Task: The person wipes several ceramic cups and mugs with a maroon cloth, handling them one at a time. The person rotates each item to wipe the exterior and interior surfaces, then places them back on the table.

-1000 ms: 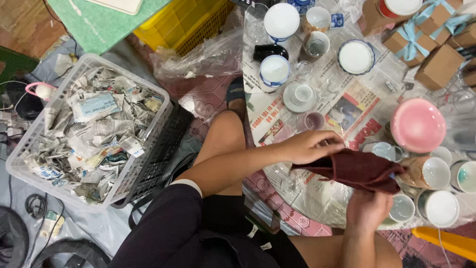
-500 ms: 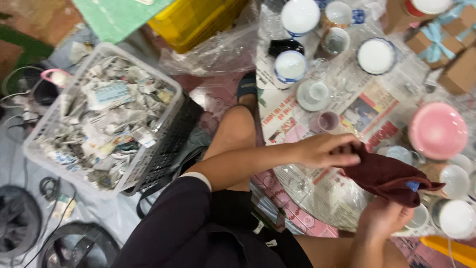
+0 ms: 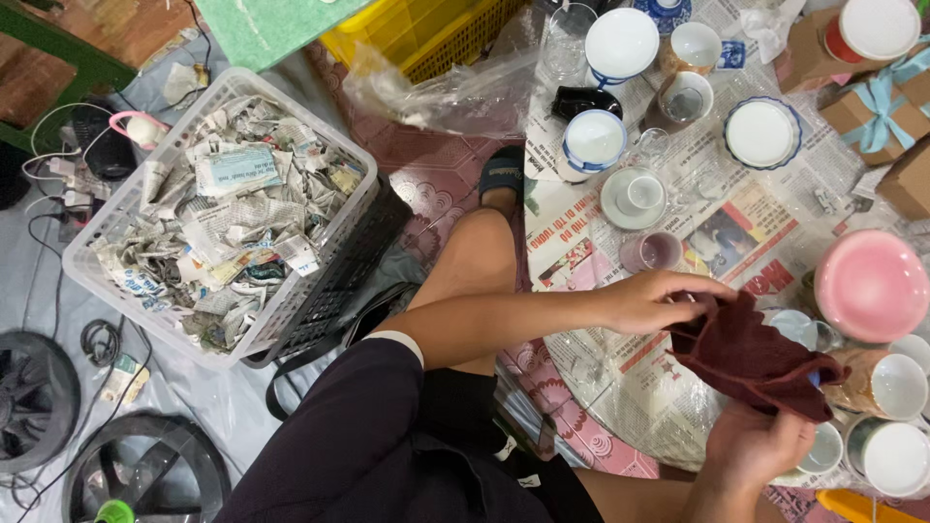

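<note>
Both grips on maroon cloth (image 3: 751, 360), cups (image 3: 896, 385) alongside.

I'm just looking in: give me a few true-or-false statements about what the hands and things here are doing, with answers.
1. Both hands hold a dark red cloth. True: left hand, right hand.
2. The white basket holds crumpled newspaper. True.
3. The pink bowl lies in the basket. False: it sits upside down on the newspaper-covered table.
4. The yellow crate is in the person's lap. False: it stands on the floor beyond the basket.
</note>
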